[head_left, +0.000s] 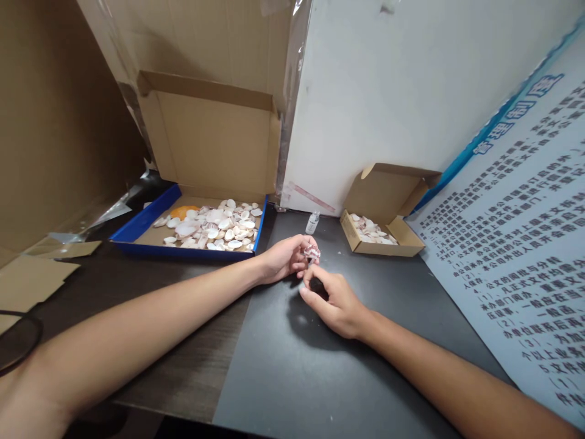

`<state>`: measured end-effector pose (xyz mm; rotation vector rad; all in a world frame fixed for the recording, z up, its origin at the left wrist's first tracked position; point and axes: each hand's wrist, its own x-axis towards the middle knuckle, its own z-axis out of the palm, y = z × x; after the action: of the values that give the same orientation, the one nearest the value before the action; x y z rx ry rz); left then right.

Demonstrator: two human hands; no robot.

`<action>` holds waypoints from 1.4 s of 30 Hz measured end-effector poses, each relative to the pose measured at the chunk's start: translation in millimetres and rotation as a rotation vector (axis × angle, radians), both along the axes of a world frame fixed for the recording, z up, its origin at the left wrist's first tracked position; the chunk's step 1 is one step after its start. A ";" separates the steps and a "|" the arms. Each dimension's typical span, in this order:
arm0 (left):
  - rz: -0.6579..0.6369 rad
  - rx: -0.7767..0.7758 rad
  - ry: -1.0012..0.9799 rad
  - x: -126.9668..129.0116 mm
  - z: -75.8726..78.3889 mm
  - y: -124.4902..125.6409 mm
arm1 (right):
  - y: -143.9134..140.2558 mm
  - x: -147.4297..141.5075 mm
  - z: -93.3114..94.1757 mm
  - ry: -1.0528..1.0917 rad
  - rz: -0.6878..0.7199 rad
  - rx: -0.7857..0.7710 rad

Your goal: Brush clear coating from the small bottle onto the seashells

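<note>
Centrally, both hands meet above the dark surface (283, 366). Left hand (286, 259): fingers curled, pinching a small shell cluster (313, 252), pink-white, at the fingertips. Right hand (333, 302): fingers bent, index and thumb raised to the same cluster from below; whether it grips or only touches, cannot tell at this size. Cluster sits just off the surface, between the two hands, near the middle of the view.

Small clear bottle (312, 222) stands upright just behind the hands, apart from them. Blue tray (137, 228) to the left rear holds many loose pale shells (214, 225) and one orange piece (183, 212); an open cardboard lid (210, 134) rises behind it. Small cardboard box (388, 244) to the right rear, lid open, holds a few more shells. Printed poster (516, 244) lies along the right edge. Cardboard scraps (31, 274) at far left.
</note>
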<state>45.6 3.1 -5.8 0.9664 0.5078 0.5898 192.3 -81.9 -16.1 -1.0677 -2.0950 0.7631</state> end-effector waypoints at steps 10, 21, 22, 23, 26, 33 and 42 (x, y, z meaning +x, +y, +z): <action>0.008 0.006 0.028 -0.3 1.9 -2.2 | 0.3 -1.4 -0.2 0.017 -0.042 0.046; 0.024 0.150 0.077 -1.2 -2.8 -2.7 | 1.4 -2.9 -2.7 -0.015 -0.042 0.087; 0.018 0.156 0.070 -1.2 -2.7 -2.9 | 1.2 -2.8 -2.8 0.002 -0.071 0.099; 0.010 0.157 0.067 -1.2 -2.4 -3.0 | 1.2 -2.8 -2.7 0.015 -0.095 0.101; -0.001 0.143 0.068 -0.8 -1.4 -3.3 | 1.8 -2.8 -2.0 -0.003 -0.098 0.067; -0.007 0.122 0.069 -1.3 1.7 -3.9 | 1.8 -3.0 1.1 0.019 -0.086 0.073; -0.026 0.114 0.032 -2.6 -0.1 -2.1 | 1.1 -3.2 -1.2 0.001 -0.058 0.068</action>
<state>43.0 1.0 -5.9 1.0901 0.4938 0.5857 189.2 -80.7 -17.3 -1.0861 -2.0649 0.6591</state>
